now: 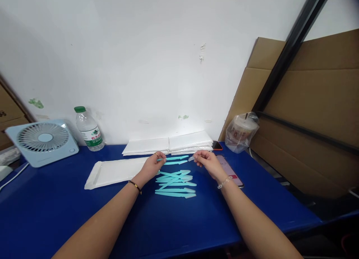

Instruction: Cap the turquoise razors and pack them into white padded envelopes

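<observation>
My left hand (pixel 153 165) pinches the handle end of a turquoise eyebrow razor (pixel 178 158), its other end pointing right. Just below it lies a second turquoise razor (pixel 176 163). Between the fingertips of my right hand (pixel 206 160) is a small translucent blade cap (pixel 191 159), apart from the razor's tip. Several more turquoise razors (pixel 175 190) lie in a loose, partly crossed pile on the blue table (pixel 179 221), nearer to me. Beside my left hand, a white padded envelope (pixel 114 171) lies flat. A phone (pixel 231 171) is partly behind my right hand.
White folded packets (pixel 187 141) are stacked against the wall, with a dark phone (pixel 217 145) beside them. A blue fan (pixel 43 141) and a water bottle (pixel 90 130) stand left. At right are a bagged drink cup (pixel 241 132) and cardboard (pixel 305 120).
</observation>
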### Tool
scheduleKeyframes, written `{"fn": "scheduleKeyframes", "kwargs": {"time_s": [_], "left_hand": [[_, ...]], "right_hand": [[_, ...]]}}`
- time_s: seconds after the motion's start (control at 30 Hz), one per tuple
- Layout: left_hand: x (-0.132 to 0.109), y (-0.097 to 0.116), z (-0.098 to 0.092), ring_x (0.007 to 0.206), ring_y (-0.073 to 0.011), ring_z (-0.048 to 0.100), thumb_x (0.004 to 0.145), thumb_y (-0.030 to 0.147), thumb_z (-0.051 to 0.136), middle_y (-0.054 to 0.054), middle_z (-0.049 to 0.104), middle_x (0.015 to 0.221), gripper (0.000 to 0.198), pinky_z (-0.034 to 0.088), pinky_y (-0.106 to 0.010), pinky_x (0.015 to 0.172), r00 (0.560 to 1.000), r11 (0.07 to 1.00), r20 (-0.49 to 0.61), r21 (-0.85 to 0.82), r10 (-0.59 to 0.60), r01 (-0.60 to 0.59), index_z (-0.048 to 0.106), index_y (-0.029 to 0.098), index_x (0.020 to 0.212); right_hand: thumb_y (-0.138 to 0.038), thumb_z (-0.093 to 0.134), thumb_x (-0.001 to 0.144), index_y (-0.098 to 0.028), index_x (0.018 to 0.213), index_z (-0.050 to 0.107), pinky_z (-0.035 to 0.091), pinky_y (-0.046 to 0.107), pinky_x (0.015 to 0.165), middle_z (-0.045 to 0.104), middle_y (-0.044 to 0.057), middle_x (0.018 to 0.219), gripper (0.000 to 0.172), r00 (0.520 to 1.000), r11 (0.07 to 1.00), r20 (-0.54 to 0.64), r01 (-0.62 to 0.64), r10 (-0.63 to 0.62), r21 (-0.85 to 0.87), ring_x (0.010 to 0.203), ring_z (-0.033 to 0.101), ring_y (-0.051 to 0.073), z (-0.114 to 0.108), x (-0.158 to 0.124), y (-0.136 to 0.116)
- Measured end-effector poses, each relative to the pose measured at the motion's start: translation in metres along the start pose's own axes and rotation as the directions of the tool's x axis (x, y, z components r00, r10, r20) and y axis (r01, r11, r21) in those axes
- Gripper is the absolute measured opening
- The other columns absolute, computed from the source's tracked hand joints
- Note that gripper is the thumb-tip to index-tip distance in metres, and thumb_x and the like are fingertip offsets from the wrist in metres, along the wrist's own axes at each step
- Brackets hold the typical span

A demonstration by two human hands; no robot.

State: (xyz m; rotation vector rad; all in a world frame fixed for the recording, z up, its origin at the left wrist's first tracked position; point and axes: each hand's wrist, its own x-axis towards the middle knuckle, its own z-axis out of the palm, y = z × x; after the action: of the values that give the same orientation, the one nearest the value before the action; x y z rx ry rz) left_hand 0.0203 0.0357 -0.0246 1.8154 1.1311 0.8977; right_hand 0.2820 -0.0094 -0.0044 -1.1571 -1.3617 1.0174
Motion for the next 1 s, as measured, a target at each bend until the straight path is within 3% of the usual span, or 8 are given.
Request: {"fn": "scheduleKeyframes", "kwargs": {"time_s": [0.3, 0.53, 0.63, 0.7, 0.77, 0.8, 0.87, 1.0], "left_hand": [[-0.004, 0.015, -0.001, 0.052, -0.0076, 0.038, 0.081, 0.038, 0.047, 0.003, 0.051, 0.072, 0.020, 0.033, -0.020, 0.049, 0.994, 0.991, -0.073, 0.115, 0.076, -0.068, 0.050, 0.019, 0.087], [-0.009, 0.026, 0.004, 0.057, -0.0107, 0.045, 0.084, 0.036, 0.043, 0.001, 0.056, 0.075, 0.018, 0.034, -0.023, 0.054, 0.981, 0.961, -0.112, 0.244, 0.158, -0.127, 0.051, 0.020, 0.088], [-0.010, 0.027, 0.005, 0.055, -0.0112, 0.044, 0.084, 0.035, 0.043, 0.002, 0.055, 0.070, 0.018, 0.033, -0.024, 0.054, 0.986, 0.951, -0.094, 0.292, 0.136, -0.103, 0.051, 0.020, 0.088], [-0.010, 0.026, 0.004, 0.053, -0.0113, 0.042, 0.084, 0.035, 0.042, 0.003, 0.052, 0.065, 0.017, 0.032, -0.024, 0.052, 0.993, 0.948, -0.072, 0.311, 0.096, -0.070, 0.051, 0.020, 0.087], [-0.011, 0.024, 0.003, 0.052, -0.0116, 0.042, 0.083, 0.034, 0.042, 0.003, 0.051, 0.064, 0.016, 0.032, -0.024, 0.051, 0.997, 0.946, -0.049, 0.321, 0.057, -0.038, 0.050, 0.021, 0.086], [-0.011, 0.023, 0.003, 0.053, -0.0119, 0.044, 0.083, 0.034, 0.041, 0.003, 0.052, 0.065, 0.016, 0.033, -0.024, 0.052, 0.999, 0.946, -0.035, 0.324, 0.042, -0.029, 0.050, 0.021, 0.085], [-0.013, 0.022, 0.003, 0.056, -0.0127, 0.047, 0.083, 0.034, 0.041, 0.002, 0.055, 0.068, 0.016, 0.034, -0.024, 0.053, 1.000, 0.941, -0.004, 0.339, 0.023, -0.020, 0.050, 0.021, 0.084], [-0.015, 0.022, 0.002, 0.059, -0.0137, 0.050, 0.082, 0.035, 0.042, 0.001, 0.058, 0.071, 0.017, 0.035, -0.025, 0.055, 0.999, 0.915, -0.015, 0.402, 0.037, -0.027, 0.053, 0.022, 0.084]], "right_hand": [[-0.040, 0.067, 0.072, -0.015, 0.077, 0.063, 0.038, 0.021, 0.047, 0.062, 0.001, 0.063, 0.027, 0.998, 0.996, 0.037, -0.047, 0.044, 0.074, 0.050, 0.051, 0.008, 0.007, 0.001, 0.004], [-0.039, 0.071, 0.069, -0.013, 0.080, 0.062, 0.046, 0.024, 0.054, 0.067, 0.005, 0.070, 0.029, 0.977, 0.963, 0.151, -0.179, 0.150, 0.200, 0.057, 0.059, 0.012, 0.021, -0.004, 0.008], [-0.041, 0.063, 0.075, -0.014, 0.077, 0.061, 0.046, 0.026, 0.053, 0.068, 0.006, 0.072, 0.027, 0.973, 0.986, 0.169, -0.164, 0.156, 0.030, 0.056, 0.060, 0.013, 0.018, -0.001, 0.011], [-0.039, 0.056, 0.080, -0.015, 0.076, 0.062, 0.046, 0.027, 0.055, 0.067, 0.006, 0.071, 0.025, 0.997, 0.972, 0.052, -0.046, 0.060, -0.230, 0.056, 0.059, 0.014, 0.008, 0.004, 0.013], [-0.031, 0.053, 0.082, -0.016, 0.079, 0.065, 0.047, 0.031, 0.064, 0.067, 0.006, 0.075, 0.020, 0.987, 0.847, -0.071, 0.088, -0.147, -0.525, 0.064, 0.059, 0.017, -0.004, 0.010, 0.017], [-0.026, 0.053, 0.081, -0.016, 0.082, 0.066, 0.047, 0.032, 0.070, 0.067, 0.007, 0.080, 0.016, 0.970, 0.765, -0.077, 0.130, -0.229, -0.631, 0.071, 0.060, 0.018, -0.010, 0.012, 0.020], [-0.019, 0.054, 0.079, -0.016, 0.089, 0.067, 0.046, 0.033, 0.078, 0.066, 0.008, 0.089, 0.017, 0.959, 0.647, -0.018, 0.177, -0.283, -0.741, 0.081, 0.060, 0.020, -0.019, 0.016, 0.026], [-0.021, 0.056, 0.079, -0.017, 0.098, 0.065, 0.045, 0.033, 0.083, 0.061, 0.009, 0.096, 0.021, 0.965, 0.562, 0.132, 0.240, -0.227, -0.791, 0.092, 0.057, 0.021, -0.017, 0.019, 0.036]]}}
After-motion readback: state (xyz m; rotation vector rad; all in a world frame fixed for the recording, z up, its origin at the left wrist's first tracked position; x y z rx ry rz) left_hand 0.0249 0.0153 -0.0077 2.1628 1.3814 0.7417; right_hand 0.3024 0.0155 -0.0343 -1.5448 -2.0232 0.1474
